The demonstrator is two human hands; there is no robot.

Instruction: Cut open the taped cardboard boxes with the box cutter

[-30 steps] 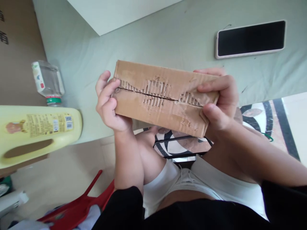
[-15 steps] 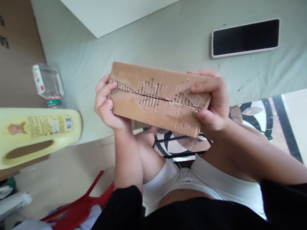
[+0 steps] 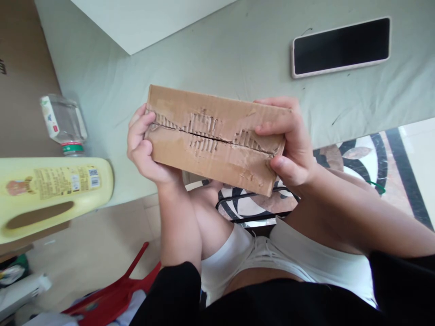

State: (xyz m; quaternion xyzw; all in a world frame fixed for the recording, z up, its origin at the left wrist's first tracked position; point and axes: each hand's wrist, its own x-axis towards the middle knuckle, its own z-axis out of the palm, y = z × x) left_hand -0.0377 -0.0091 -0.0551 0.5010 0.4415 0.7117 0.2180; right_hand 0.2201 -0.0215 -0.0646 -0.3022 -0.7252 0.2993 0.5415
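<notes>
A brown cardboard box [image 3: 210, 136] is held up above my lap, tilted with its right end lower. Along its middle runs a seam with torn, corrugated patches on both sides. My left hand [image 3: 146, 149] grips the left end, fingertips on the face near the seam. My right hand [image 3: 288, 140] grips the right end, with the thumb just below the seam and a finger above it. The underside of the box is hidden.
A black-screened phone [image 3: 341, 47] lies on the cloth-covered table [image 3: 265, 59]. A white panel [image 3: 146, 18] is at the top. On the left are a clear bottle [image 3: 68, 122], a yellow jug [image 3: 57, 181] and a brown carton [image 3: 23, 81]. A red chair [image 3: 112, 294] stands lower left.
The box and both my hands have shifted slightly left in view, as has the phone. My grip on the box is the same.
</notes>
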